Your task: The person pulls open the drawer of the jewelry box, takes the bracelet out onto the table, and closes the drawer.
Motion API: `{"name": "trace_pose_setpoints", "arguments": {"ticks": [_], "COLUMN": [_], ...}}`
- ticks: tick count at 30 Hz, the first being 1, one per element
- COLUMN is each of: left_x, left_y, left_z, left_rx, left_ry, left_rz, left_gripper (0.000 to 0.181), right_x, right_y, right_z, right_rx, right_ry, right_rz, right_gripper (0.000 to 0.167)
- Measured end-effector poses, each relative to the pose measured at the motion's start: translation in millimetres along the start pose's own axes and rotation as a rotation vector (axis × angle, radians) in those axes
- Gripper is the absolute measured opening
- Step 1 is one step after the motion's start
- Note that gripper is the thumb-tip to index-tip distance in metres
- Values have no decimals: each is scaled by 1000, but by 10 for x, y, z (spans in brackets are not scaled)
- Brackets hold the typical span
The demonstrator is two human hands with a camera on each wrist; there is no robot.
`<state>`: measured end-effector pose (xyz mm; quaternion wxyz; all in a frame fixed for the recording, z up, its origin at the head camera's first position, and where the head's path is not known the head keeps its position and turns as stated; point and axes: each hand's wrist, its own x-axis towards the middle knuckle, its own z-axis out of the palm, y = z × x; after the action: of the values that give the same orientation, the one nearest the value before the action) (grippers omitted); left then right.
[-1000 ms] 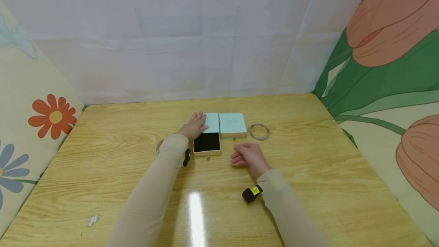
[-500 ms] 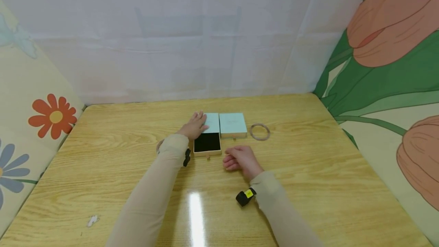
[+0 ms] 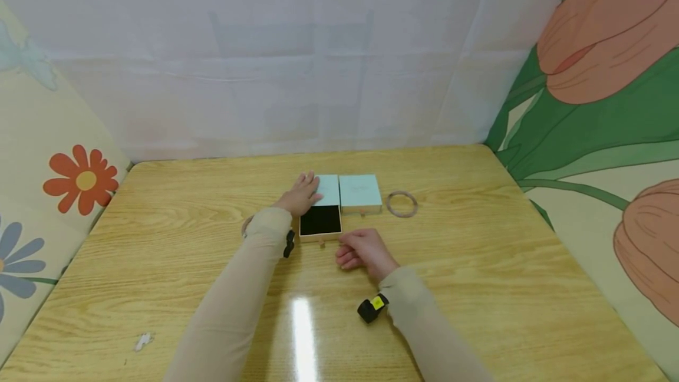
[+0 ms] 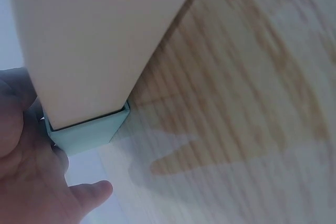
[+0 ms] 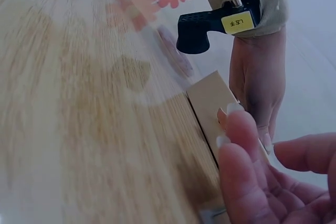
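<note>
My left hand (image 3: 298, 194) rests on the light-blue sleeve (image 3: 328, 190) of the left drawer box, fingers stretched across its left part. The box's cream drawer (image 3: 320, 237) is slid out toward me, its black lining showing, with a small tab (image 3: 322, 244) at the front. In the left wrist view, the cream drawer side (image 4: 100, 45) projects from the blue sleeve (image 4: 92, 135) beside the palm. Close to the drawer's front right corner is my right hand (image 3: 366, 250), its fingers loosely bent. The right wrist view shows its thumb and fingertips (image 5: 239, 166) apart, near the drawer front (image 5: 210, 98).
A second light-blue box (image 3: 360, 192), drawer in, stands against the first one's right side. Right of it lies a greyish-brown ring (image 3: 401, 204). Another ring-like thing (image 3: 244, 226) is partly hidden by the left cuff. A whitish patch (image 3: 143, 342) marks the table's near left.
My right hand has moved left and slightly toward me, up to the drawer's front right corner. The left hand and both boxes stay as they were.
</note>
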<state>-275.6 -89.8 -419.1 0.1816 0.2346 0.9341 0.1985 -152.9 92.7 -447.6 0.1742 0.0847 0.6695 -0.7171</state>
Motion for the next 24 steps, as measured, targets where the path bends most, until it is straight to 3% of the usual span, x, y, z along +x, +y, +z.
{"name": "trace_pose_setpoints", "arguments": {"ticks": [24], "left_x": [-29], "left_y": [22], "left_z": [-10], "left_rx": [-15], "left_ry": [12], "left_rz": [-1], "left_gripper": [59], "right_x": [60], "right_y": [14], "right_z": [210], "right_rx": [-12], "right_ry": [-39], "right_rz": [45], "right_gripper": [28]}}
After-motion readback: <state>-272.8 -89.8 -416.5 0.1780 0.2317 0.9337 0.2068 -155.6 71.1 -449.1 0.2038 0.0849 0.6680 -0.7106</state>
